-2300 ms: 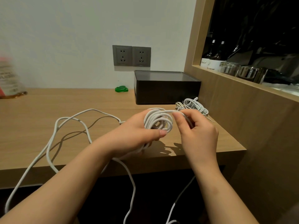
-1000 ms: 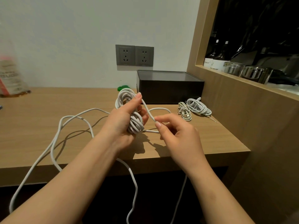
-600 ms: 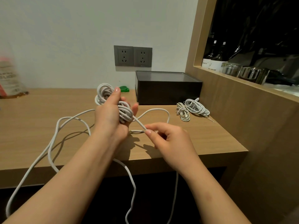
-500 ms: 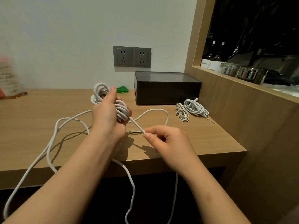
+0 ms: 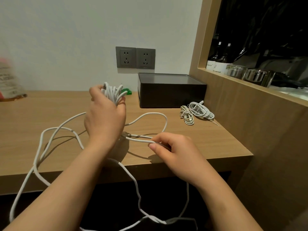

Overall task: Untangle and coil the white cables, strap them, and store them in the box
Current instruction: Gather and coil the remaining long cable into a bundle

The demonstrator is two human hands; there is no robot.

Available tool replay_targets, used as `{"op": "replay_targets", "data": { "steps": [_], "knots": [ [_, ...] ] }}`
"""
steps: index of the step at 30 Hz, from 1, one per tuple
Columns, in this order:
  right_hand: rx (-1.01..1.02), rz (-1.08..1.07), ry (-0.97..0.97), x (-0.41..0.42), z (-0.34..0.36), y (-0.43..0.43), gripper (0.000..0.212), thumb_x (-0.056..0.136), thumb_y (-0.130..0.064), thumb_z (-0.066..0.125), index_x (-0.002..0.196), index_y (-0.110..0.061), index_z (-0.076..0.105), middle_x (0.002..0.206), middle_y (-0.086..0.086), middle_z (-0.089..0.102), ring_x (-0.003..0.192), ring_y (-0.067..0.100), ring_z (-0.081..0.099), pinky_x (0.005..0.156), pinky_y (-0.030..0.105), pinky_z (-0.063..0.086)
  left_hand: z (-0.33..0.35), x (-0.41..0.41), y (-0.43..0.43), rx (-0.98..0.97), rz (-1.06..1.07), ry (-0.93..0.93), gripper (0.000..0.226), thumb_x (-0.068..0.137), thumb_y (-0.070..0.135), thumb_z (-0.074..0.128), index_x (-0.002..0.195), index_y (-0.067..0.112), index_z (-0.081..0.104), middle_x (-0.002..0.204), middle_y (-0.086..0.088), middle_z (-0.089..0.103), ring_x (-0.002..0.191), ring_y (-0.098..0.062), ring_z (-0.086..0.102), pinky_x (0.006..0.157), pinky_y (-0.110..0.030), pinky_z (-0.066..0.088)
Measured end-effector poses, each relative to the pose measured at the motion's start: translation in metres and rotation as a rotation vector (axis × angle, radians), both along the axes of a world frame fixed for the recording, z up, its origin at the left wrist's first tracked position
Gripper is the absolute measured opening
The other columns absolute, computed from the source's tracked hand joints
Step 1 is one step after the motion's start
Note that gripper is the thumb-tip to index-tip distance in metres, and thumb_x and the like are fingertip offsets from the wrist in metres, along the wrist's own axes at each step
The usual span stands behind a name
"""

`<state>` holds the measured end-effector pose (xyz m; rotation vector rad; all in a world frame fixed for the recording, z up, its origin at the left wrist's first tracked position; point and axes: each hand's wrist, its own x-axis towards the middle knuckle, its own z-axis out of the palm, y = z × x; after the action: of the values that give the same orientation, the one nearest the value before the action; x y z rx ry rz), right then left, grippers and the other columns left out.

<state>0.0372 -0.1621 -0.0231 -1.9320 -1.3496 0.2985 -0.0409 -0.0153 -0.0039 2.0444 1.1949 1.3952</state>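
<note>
While left hand (image 5: 104,120) grips the coil (image 5: 113,94), right hand (image 5: 173,149) pinches loose cable (image 5: 150,116) — just beside it.

Appearing to be a home, beside a kitchen. Showing a wooden counter (image 5: 50,114) against a plain wall (image 5: 66,39) with twin sockets (image 5: 135,57); opening on the right through a wooden frame (image 5: 202,39) onto a shelf (image 5: 283,95) carrying labelled bottles (image 5: 216,63), glass jars (image 5: 235,71) and steel pots (image 5: 256,77).
</note>
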Motion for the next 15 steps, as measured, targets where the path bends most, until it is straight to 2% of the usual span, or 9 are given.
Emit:
{"op": "replay_targets", "data": {
  "steps": [2,5,9,12,15],
  "knots": [
    [0.009,0.011,-0.025,-0.001,0.001,0.0,0.006,0.092,-0.034,0.054,0.091,-0.035,0.06,0.066,-0.013,0.053,0.063,-0.001,0.049,0.057,0.014,0.037,0.0,-0.001,-0.002,0.057,0.015,0.085,0.047,0.093,0.033,0.051,0.129,0.009,0.032,0.098,-0.005,0.044,0.081,-0.022,0.042,0.06,-0.032,0.027],
    [0.03,-0.001,-0.042,0.001,0.002,-0.003,0.006,0.09,-0.032,0.058,0.089,-0.032,0.063,0.066,-0.011,0.055,0.064,-0.001,0.051,0.058,0.015,0.039,0.003,-0.001,-0.002,0.118,0.016,0.202,0.048,0.092,0.033,0.051,0.13,0.009,0.033,0.109,-0.014,0.053,0.083,-0.028,0.046,0.064,-0.035,0.028],
    [0.268,-0.123,-0.073,0.015,-0.001,-0.012,0.014,0.085,-0.028,0.064,0.071,-0.032,0.063,0.053,-0.011,0.052,0.055,0.0,0.047,0.05,0.014,0.034,-0.001,-0.007,0.003,0.15,-0.036,0.301,0.052,0.09,0.04,0.05,0.13,0.012,0.032,0.113,-0.015,0.054,0.081,-0.025,0.043,0.064,-0.035,0.03],
    [0.433,-0.21,-0.118,0.021,-0.003,-0.013,0.017,0.084,-0.029,0.063,0.069,-0.035,0.06,0.055,-0.017,0.053,0.057,0.003,0.048,0.051,0.014,0.034,-0.007,-0.01,0.006,0.217,-0.186,0.316,0.058,0.084,0.056,0.039,0.127,0.018,0.031,0.111,-0.012,0.054,0.08,-0.021,0.044,0.066,-0.033,0.034],
    [0.55,-0.288,-0.22,0.023,-0.006,-0.009,0.009,0.087,-0.03,0.062,0.078,-0.031,0.062,0.061,-0.016,0.054,0.066,0.006,0.052,0.054,0.015,0.037,-0.006,-0.009,-0.002,0.266,-0.297,0.454,0.078,0.067,0.078,0.026,0.125,0.025,0.026,0.115,-0.007,0.053,0.083,-0.017,0.044,0.068,-0.029,0.034]
  ]
}}
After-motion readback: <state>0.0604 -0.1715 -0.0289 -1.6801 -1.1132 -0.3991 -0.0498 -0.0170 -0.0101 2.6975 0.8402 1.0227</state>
